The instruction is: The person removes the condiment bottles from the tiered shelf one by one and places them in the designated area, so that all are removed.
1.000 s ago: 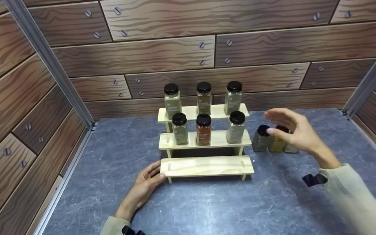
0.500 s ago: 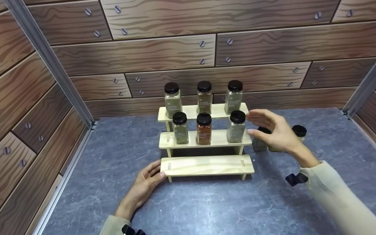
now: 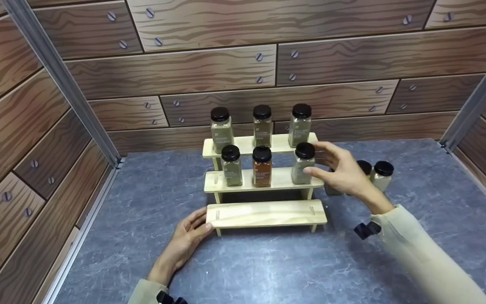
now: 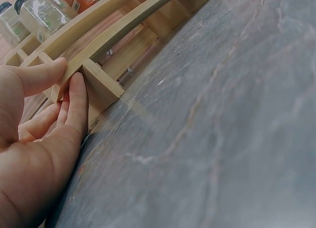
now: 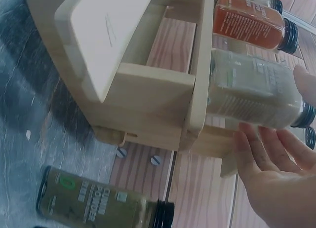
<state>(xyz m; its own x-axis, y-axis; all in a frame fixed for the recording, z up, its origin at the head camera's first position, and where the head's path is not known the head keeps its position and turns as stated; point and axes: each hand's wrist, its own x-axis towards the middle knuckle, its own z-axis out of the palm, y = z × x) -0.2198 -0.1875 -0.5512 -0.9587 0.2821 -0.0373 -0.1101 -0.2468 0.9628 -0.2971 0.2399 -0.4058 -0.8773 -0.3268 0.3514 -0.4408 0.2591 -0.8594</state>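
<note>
With a tiered pale-wood rack (image 3: pixel 264 214) pinched by the left hand (image 3: pixel 189 233) at eight o'clock, a square grey-green glass jar (image 3: pixel 298 172), gripped by the right hand (image 3: pixel 345 171) at two, is seemingly being straightened, gentle nudging needed.

Pale glare on tabletop (image 3: pixel 264 270), shadow by right sleeve (image 3: pixel 424 255); right wrist view duller, bottom shelf (image 5: pixel 96 45) washed-out.

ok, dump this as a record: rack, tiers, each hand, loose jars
rack: wooden, three tiers, on a grey table
top tier: three upright black-capped jars
middle tier: three more, centre jar orange-red
left hand: pinches left end of bottom tier
right hand: at middle tier's right jar, thumb and fingers on either side; can't tell if gripping
loose jars: three, right of rack, two partly hidden by right hand
</note>
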